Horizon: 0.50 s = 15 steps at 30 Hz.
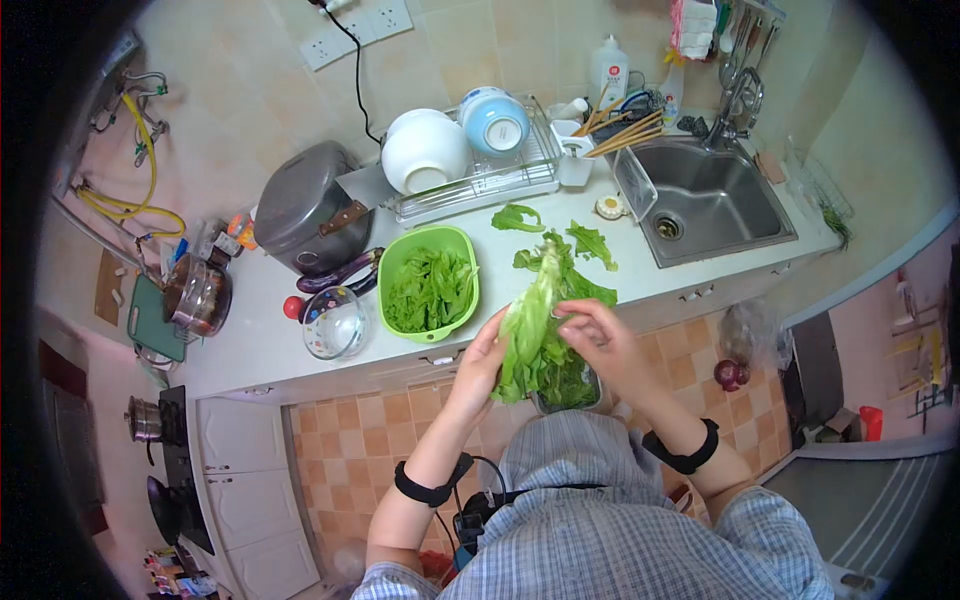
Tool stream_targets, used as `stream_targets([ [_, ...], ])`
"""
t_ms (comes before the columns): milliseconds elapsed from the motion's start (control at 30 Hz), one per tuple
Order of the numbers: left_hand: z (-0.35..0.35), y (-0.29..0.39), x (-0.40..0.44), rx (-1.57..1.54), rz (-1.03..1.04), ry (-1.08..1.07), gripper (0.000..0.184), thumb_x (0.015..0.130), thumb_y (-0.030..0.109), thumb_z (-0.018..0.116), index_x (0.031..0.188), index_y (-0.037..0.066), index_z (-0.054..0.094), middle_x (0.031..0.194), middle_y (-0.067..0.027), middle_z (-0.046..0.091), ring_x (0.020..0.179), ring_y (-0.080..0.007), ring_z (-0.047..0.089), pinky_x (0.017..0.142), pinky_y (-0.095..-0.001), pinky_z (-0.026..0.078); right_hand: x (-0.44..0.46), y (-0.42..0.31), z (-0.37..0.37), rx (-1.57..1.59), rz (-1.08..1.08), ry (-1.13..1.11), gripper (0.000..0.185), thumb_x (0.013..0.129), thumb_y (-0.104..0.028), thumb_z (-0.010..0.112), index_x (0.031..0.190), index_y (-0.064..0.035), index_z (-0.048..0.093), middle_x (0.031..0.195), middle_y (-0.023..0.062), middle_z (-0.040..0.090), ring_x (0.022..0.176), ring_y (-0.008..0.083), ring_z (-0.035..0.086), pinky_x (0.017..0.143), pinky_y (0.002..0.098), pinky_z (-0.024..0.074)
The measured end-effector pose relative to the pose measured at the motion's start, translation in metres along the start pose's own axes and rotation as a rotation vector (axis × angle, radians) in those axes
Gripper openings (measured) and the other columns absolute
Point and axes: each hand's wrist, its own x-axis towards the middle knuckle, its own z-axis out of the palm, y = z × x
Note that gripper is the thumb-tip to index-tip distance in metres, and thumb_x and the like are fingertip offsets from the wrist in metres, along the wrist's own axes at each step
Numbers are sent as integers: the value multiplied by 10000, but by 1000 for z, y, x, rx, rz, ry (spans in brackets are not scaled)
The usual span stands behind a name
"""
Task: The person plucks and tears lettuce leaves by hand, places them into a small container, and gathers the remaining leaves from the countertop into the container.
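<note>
The left hand (481,362) holds a bunch of green lettuce (530,330). Its grip is closed around the side of the bunch. The right hand (597,338) is on the other side, with its fingers bent in close to the leaves. I cannot tell if its grip pinches a leaf or just rests by it. The bunch is up in front of the person, over the front edge of the tabletop (250,352). Its pale end points to the wall, and its leafy end points back to the person. Below it is a tub (601,392) with more greens in it, partly hidden by the bunch.

Some loose leaves (594,244) lie on the tabletop, just past the bunch. To the left is a bright green basket (432,334) with lots of leaves inside. Beside the basket is a clear glass bowl (336,326) with colored spots. A little red tomato (293,307) sits next to the bowl, and dark purple eggplants (342,270) lie behind it. At the back, a wire dish rack (478,200) holds a white bowl (425,152) and a blue bowl (495,125). Chopsticks (628,136) stick out near the rack. The metal sink (722,195) is to the right.
</note>
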Motion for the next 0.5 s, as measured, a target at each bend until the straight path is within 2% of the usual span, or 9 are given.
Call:
stream_targets([
  [33,1,-2,-1,0,11,-5,409,865,39,383,1268,24,312,1209,-93,438,1076,-154,450,900,-275,364,2,-1,4,-5,-10,-1,249,814,-85,540,1045,-3,491,946,78,561,877,129,550,745,252,439],
  [100,1,-7,-4,310,256,5,427,861,39,396,1275,18,296,1221,-91,422,1096,-151,431,906,-261,350,4,0,10,95,-32,27,289,791,-73,574,1052,-2,471,930,74,555,847,126,555,723,250,444],
  [167,6,-4,-12,364,270,1,457,839,-14,411,1277,2,283,1242,-103,397,1120,-157,409,929,-271,326,2,-9,13,76,-26,27,295,783,-71,586,1044,2,469,930,78,557,845,122,555,722,250,446],
  [233,5,-8,-13,479,412,-20,497,808,-55,449,1274,-10,279,1244,-117,391,1131,-170,402,935,-283,324,1,-13,13,58,-17,28,301,775,-69,598,1036,6,468,930,81,560,842,118,555,721,250,447],
  [300,5,-8,-15,454,411,-25,517,791,-39,498,1267,4,301,1249,-130,393,1158,-194,381,959,-296,309,-1,-12,12,178,111,55,304,767,-57,607,1028,21,473,922,84,568,833,111,556,712,242,452],
  [400,1,-4,-16,458,449,-40,512,785,-20,529,1253,2,321,1228,-138,415,1119,-183,423,927,-294,348,2,-4,3,274,73,-7,296,771,-65,605,1020,38,481,917,90,575,835,103,553,703,222,454],
  [433,1,0,-19,411,393,-67,506,780,-18,542,1241,0,336,1218,-141,425,1092,-175,446,905,-284,367,2,-6,0,271,70,-6,296,771,-65,605,1020,38,481,917,90,575,835,103,553,703,222,454],
  [500,1,6,-21,363,337,-95,500,774,-16,554,1230,-2,351,1209,-144,434,1064,-166,469,883,-275,387,1,-13,-5,356,249,-23,261,792,-79,576,1017,30,500,923,80,577,829,110,558,713,222,456],
])
